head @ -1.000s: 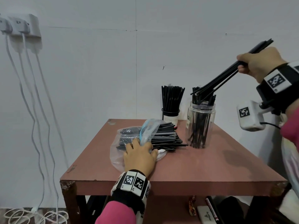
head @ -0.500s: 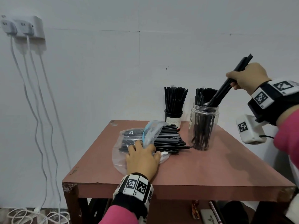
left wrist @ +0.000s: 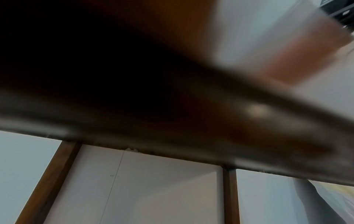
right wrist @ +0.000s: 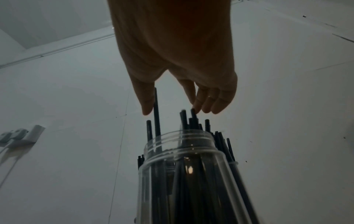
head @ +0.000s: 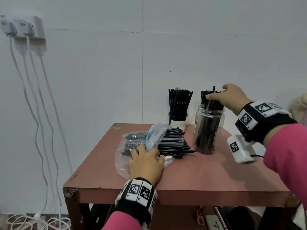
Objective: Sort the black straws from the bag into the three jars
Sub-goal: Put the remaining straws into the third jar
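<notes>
The step in hand looks like the end of a drop-off: a batch of straws is going into the clear jar (head: 209,130), which stands on the table (head: 199,173) at about 2 o'clock from the bag (head: 141,143). The right hand (head: 232,98) hovers over the jar mouth with its fingers (right wrist: 210,100) loose and pointing down, their tips just at the straw tops. One tall straw (right wrist: 157,112) stands higher than the rest, right beside the thumb; whether the thumb presses it or merely touches it I cannot tell, but nothing is gripped. The jar is already well filled.

The left hand (head: 146,165) lies flat on the bag with spread fingers and pins it to the table. Its wrist view is dark and blurred and adds nothing. From the bag's open mouth a thick bundle of straws (head: 172,143) sticks out toward 3 o'clock, ending just beside the jar's foot.

A second, dark-rimmed jar (head: 178,121) stands at 12 o'clock from the bag, near the wall, also full of upright straws. A third jar is not to be seen in these views.

Judging from this, plenty of sorting remains. The next move calls for tapping the tall straw level, then bringing the right hand back to the bundle for a fresh pinch while the left holds the bag down. With both visible jars crowded, the next batch may need the third jar.
</notes>
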Demonstrator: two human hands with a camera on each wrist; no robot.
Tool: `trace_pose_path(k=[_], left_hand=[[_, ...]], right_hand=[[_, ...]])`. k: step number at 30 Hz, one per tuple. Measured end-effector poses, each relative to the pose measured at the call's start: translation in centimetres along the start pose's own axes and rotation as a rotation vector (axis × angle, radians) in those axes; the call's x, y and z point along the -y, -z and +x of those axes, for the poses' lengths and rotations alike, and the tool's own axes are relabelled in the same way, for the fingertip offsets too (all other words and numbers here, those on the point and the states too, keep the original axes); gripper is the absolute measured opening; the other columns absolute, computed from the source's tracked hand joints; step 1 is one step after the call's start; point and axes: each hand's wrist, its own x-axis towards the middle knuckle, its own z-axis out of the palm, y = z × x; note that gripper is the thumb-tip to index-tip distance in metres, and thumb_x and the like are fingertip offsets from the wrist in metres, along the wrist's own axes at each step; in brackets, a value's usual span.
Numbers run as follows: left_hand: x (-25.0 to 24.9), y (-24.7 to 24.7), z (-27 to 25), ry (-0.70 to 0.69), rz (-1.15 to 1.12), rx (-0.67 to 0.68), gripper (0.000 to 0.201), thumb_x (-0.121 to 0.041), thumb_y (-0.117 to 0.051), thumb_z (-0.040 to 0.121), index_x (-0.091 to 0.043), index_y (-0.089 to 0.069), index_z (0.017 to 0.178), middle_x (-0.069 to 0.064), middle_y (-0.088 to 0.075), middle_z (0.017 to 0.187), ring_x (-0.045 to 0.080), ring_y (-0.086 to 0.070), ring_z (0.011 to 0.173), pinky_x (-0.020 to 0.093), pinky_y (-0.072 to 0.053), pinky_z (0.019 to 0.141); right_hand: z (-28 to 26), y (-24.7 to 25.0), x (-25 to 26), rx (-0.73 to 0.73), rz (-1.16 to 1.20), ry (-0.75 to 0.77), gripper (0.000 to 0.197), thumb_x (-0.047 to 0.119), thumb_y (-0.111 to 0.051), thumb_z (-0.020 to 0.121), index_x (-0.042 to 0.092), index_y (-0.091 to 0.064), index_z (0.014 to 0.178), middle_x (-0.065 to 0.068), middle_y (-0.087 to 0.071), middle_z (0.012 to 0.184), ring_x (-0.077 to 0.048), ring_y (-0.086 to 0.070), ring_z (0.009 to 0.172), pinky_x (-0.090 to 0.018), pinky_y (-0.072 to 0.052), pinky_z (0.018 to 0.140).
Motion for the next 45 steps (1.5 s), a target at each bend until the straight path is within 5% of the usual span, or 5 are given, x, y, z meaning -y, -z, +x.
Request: trace_pose_path(k=[7,17,23,31,45], left_hand=[[0.0,0.0,0.0,0.003,-0.002,-0.006,0.036,-0.056,-0.040,0.093,-0.035,-0.055,0.117,0.000,-0.037,0.129,0.025,-0.033,0.119,0.038,-0.032,0.099],[0.0,0.1,0.0,0.003,-0.011,-0.003,0.035,-0.054,-0.040,0.093,-0.034,-0.055,0.117,0.000,-0.036,0.131,0.025,-0.031,0.120,0.039,-0.031,0.100],[0.0,0.0,0.1,-0.007,-0.011,-0.010,0.035,-0.053,-0.040,0.094,-0.033,-0.055,0.118,0.001,-0.037,0.129,0.025,-0.032,0.118,0.039,-0.031,0.099],[0.0,0.1,0.0,-0.022,-0.007,-0.014,0.035,-0.053,-0.042,0.093,-0.033,-0.053,0.120,0.003,-0.038,0.128,0.027,-0.033,0.118,0.039,-0.033,0.097],[-0.1,0.0,-0.1,-0.053,-0.006,0.033,0.053,-0.052,-0.043,0.092,-0.046,-0.029,0.142,0.004,-0.033,0.135,0.028,-0.029,0.123,0.042,-0.031,0.101]], right_hand=[[-1.2,0.0,0.1,0.090,0.064,0.121,0.029,0.022,-0.066,0.088,0.008,-0.068,0.114,-0.011,-0.066,0.118,-0.027,-0.058,0.114,-0.034,-0.042,0.096],[-4.2,0.6,1.5,-0.181,0.182,0.323,0.028,0.025,-0.057,0.093,0.021,-0.066,0.119,0.005,-0.060,0.128,-0.010,-0.048,0.124,-0.019,-0.029,0.097],[-11.7,-3.5,1.3,-0.059,0.323,0.285,0.015,0.018,-0.058,0.091,0.028,-0.067,0.097,0.013,-0.065,0.093,-0.005,-0.059,0.083,-0.015,-0.044,0.075],[-15.3,-13.0,-4.7,0.234,0.184,-0.173,0.051,0.020,-0.069,0.075,0.003,-0.047,0.118,-0.015,-0.058,0.117,-0.034,-0.057,0.109,-0.046,-0.048,0.094],[-15.4,-14.6,-6.6,0.185,0.341,-0.028,0.048,0.014,-0.083,0.069,0.028,-0.045,0.096,0.001,-0.059,0.105,-0.021,-0.061,0.096,-0.044,-0.050,0.088]])
